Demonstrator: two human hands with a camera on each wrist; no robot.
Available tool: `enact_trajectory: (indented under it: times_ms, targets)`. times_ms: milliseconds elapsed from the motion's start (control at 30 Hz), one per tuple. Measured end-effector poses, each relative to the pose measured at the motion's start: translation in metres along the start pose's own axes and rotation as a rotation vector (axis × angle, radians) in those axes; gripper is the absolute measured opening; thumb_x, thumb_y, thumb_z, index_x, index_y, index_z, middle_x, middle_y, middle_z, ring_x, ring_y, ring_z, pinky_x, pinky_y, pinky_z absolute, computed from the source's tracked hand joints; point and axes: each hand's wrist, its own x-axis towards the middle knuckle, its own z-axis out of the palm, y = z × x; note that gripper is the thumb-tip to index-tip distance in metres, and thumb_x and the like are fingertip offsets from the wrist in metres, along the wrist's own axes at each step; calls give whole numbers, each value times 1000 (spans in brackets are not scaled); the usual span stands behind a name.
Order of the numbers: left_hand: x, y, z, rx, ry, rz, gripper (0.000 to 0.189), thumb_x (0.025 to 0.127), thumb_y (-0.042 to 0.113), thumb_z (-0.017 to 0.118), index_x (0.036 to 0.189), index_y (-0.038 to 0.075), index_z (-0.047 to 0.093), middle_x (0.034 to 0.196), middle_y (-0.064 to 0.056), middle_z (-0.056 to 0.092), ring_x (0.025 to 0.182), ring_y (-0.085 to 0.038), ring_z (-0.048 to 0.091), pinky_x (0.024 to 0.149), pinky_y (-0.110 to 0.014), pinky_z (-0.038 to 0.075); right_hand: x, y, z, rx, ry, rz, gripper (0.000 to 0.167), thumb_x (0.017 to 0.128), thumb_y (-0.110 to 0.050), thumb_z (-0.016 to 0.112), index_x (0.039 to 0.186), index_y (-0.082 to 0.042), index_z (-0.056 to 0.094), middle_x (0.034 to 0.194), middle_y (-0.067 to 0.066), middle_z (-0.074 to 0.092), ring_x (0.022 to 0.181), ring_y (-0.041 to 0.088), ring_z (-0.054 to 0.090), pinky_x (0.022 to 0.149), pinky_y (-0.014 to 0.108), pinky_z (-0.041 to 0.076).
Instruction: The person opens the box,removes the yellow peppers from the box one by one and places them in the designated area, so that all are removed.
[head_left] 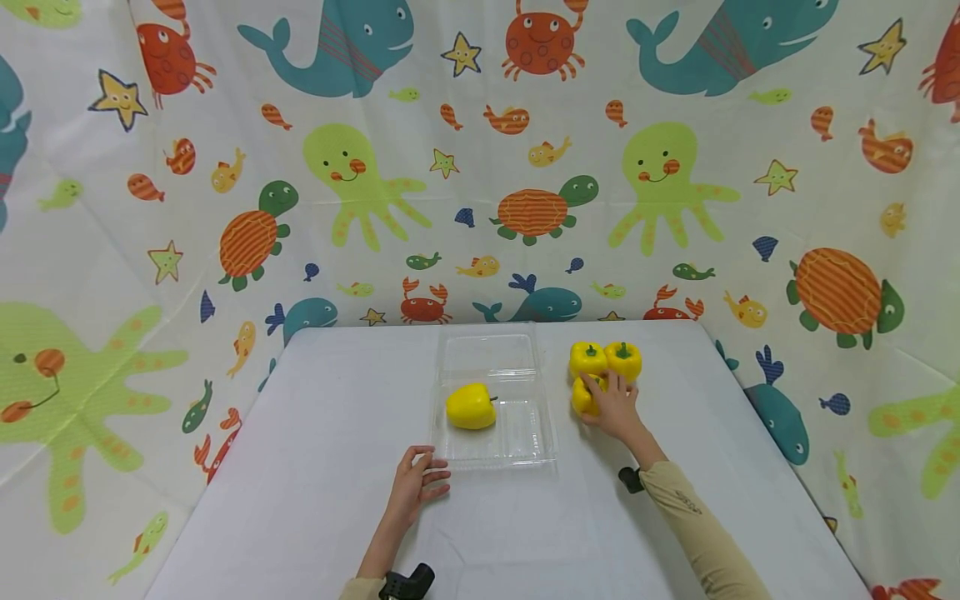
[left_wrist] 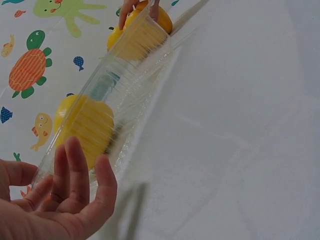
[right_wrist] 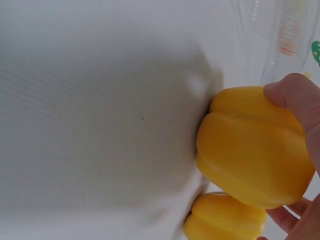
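Observation:
My right hand grips a yellow bell pepper, thumb on one side and fingers on the other. Two more yellow bell peppers, one on the left and one on the right, stand upright just behind it, green stems up. At the near left corner of a clear plastic container, my left hand pinches the rim between thumb and index finger, the other fingers loosely bent. Inside the container a yellow bell pepper lies on its side, its stem toward the right.
The container's clear lid is folded back, away from me. A white cloth covers the table. Behind and beside it hangs a curtain printed with sea animals. A black wrist strap shows on the left wrist.

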Motion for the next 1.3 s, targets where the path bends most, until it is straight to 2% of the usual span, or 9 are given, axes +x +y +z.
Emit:
enact_trajectory:
  times_ms: [233,500,700,1000,1300]
  targets:
    - [0,1,-1,3,-4,-6,34,97,20,36,121,-2,31,86,-6,62,71,-12,63,67,-37,55,-2,-1,-2,13,-16,25,69,71,-32,72,130,-13,42,122,26,32,110,42,28,82,58,22]
    - [-14,17,5,17,-19,-7,32,97,15,33,121,-5,28,88,-9,61,73,-14,63,70,-40,54,-4,2,-1,22,-6,16,69,72,-33,72,131,-14,41,124,25,32,110,42,27,82,57,21]
    - [-17,20,7,13,-21,-7,33,97,15,33,122,-5,28,90,-11,61,73,-13,63,71,-40,54,-5,3,1,34,-1,7,69,72,-32,72,131,-14,40,124,25,31,110,42,27,81,56,21]
    - [-16,19,7,12,-25,-9,32,97,15,33,122,-5,28,87,-6,61,73,-12,63,72,-40,54,-5,-3,-1,41,51,-19,66,73,-31,71,130,-15,42,125,24,31,111,42,28,85,58,20]
    - [-18,22,7,15,-17,-12,32,97,16,33,121,-5,29,86,-6,61,73,-13,63,72,-40,54,-3,-13,-4,49,109,-52,61,75,-25,69,129,-16,43,126,23,33,111,41,29,89,62,21]
